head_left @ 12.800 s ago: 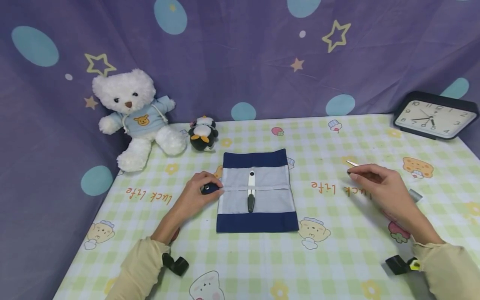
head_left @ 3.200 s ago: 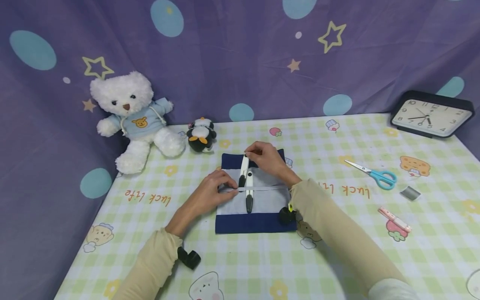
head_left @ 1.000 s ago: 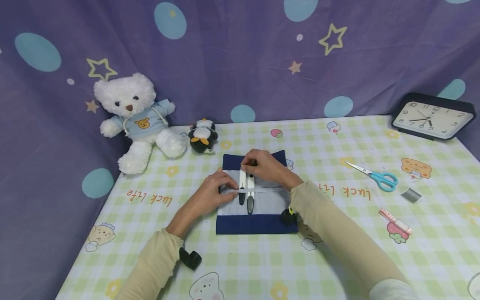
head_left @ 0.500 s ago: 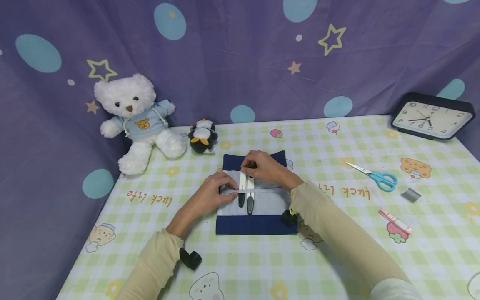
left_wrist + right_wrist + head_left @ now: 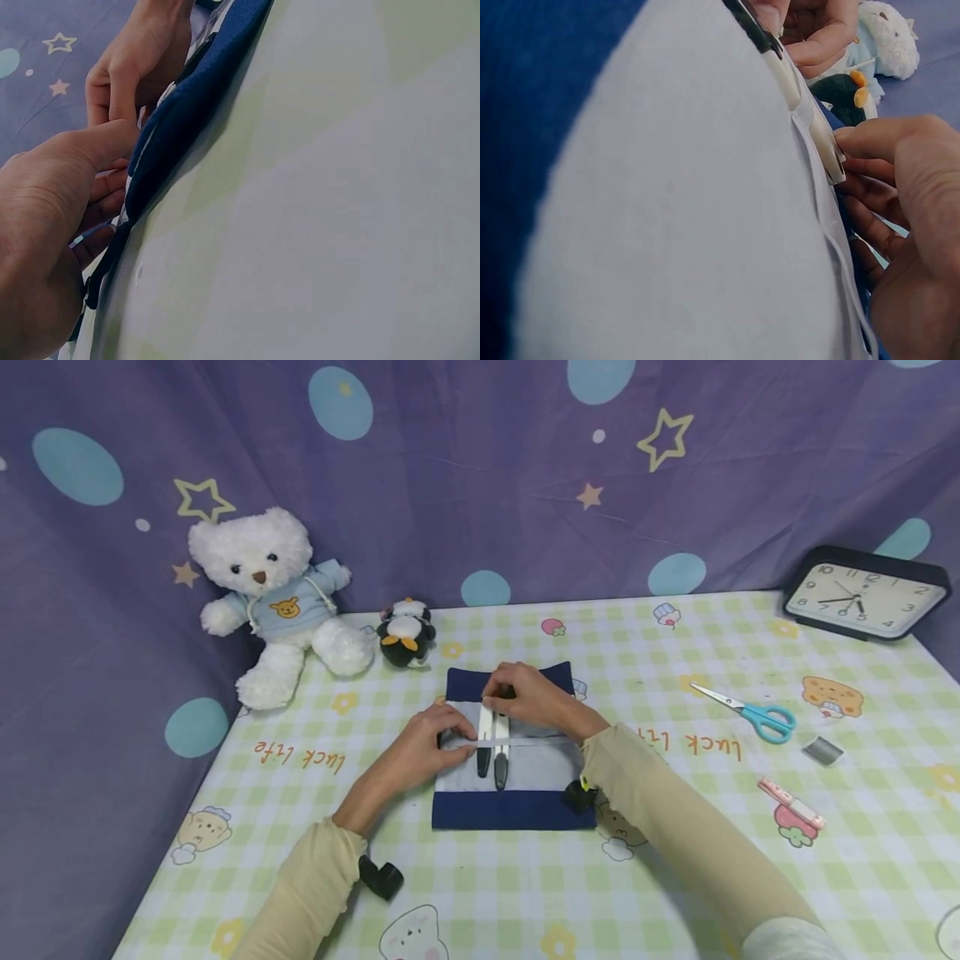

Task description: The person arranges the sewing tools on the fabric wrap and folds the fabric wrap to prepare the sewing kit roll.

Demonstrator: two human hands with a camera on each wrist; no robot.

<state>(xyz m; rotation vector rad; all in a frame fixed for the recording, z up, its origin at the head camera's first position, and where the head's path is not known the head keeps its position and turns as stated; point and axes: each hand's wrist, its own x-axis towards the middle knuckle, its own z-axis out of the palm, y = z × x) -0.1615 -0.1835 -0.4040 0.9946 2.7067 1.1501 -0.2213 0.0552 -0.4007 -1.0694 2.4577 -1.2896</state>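
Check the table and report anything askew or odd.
Nothing looks spilled or damaged. On the navy-and-grey rectangular cloth, two slim white-and-black tools lie slightly uneven: the right one's black end reaches nearer the person. Orange printed lettering reads upside down.

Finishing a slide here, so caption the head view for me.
Right hand holds a black-ended white tool under the elastic strip on a navy-edged cloth; left hand pinches the strip.

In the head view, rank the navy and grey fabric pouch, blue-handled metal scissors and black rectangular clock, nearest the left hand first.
1. Fabric pouch: partly under the left hand.
2. Blue-handled scissors: off to the right.
3. Black clock: far right, at the back.
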